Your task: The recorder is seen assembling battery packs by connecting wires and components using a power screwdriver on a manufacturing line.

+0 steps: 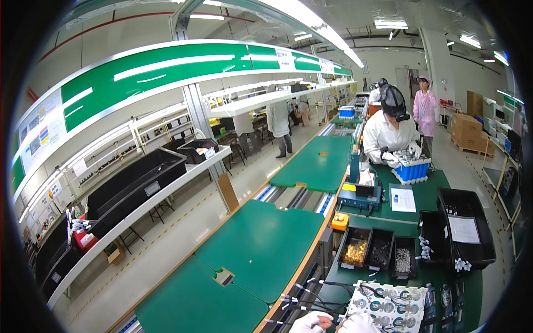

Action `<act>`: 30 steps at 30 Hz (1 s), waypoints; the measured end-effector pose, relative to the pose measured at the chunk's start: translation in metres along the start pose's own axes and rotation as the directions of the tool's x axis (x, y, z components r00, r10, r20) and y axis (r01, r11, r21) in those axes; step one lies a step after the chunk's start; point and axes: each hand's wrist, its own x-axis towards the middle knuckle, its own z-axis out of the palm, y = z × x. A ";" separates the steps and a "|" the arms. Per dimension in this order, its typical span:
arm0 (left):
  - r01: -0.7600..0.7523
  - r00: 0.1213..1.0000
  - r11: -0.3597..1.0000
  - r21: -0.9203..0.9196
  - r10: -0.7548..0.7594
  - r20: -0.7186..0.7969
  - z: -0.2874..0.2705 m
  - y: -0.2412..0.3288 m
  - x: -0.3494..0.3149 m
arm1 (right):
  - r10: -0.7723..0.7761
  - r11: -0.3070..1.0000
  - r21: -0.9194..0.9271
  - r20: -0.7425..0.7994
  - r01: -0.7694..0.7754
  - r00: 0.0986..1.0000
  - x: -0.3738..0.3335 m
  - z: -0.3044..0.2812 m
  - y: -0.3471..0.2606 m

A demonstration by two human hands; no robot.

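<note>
My left hand (312, 322), in a white glove with bare fingertips, is at the lower edge with its fingers drawn together. Whatever it pinches is too small to make out. Just right of it, my right hand (358, 323), also in white, has curled fingers, partly cut off by the edge. It lies against the near left corner of a white panel (387, 305) carrying rows of round, clear and grey parts. Black cables (316, 302) with white connectors run from the panel's left side and fan out past my left hand.
Beyond the panel stand small black bins, one with gold-coloured parts (355, 253), another with silvery parts (403, 261). Large black bins (467, 230) stand to the right. A green-topped conveyor line (261, 233) runs along the left. Ahead, a co-worker (391, 133) handles a blue-sided block (412, 171).
</note>
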 end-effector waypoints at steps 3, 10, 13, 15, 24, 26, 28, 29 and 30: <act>0.010 1.000 1.000 -0.024 -0.011 -0.011 -0.003 -0.010 0.004 | 0.290 0.146 0.903 0.352 -0.404 0.890 0.015 -0.109 0.049; -0.187 0.979 0.977 0.105 0.195 -0.065 0.006 0.012 0.006 | 0.252 0.497 0.849 0.056 -0.179 0.966 0.008 -0.085 0.043; -0.199 0.979 0.973 0.114 0.204 -0.030 0.010 0.009 0.009 | 0.281 0.616 0.785 -0.137 -0.069 0.950 0.008 -0.071 0.041; -0.085 0.994 0.996 0.017 0.086 -0.070 0.010 0.010 0.008 | 0.288 0.568 0.819 -0.098 -0.088 0.953 0.016 -0.098 0.051; -0.038 0.991 0.999 -0.038 0.032 -0.130 0.016 0.004 0.012 | 0.280 0.644 0.726 0.067 -0.239 0.958 0.023 -0.079 0.036; -0.015 0.993 0.997 -0.074 0.006 -0.121 0.019 0.014 0.012 | 0.274 0.649 0.717 0.090 -0.253 0.958 0.020 -0.065 0.029; 0.041 0.995 0.998 -0.056 -0.046 -0.091 0.014 0.019 0.014 | 0.288 0.653 0.685 0.170 -0.323 0.942 0.023 -0.095 0.045; 0.095 0.994 0.995 -0.041 -0.098 -0.053 0.013 0.023 0.015 | 0.285 0.654 0.686 0.167 -0.319 0.944 0.023 -0.097 0.052; 0.131 0.991 0.991 -0.002 -0.131 -0.009 0.015 0.026 0.017 | 0.365 0.672 0.690 0.006 -0.268 0.931 0.021 -0.096 0.060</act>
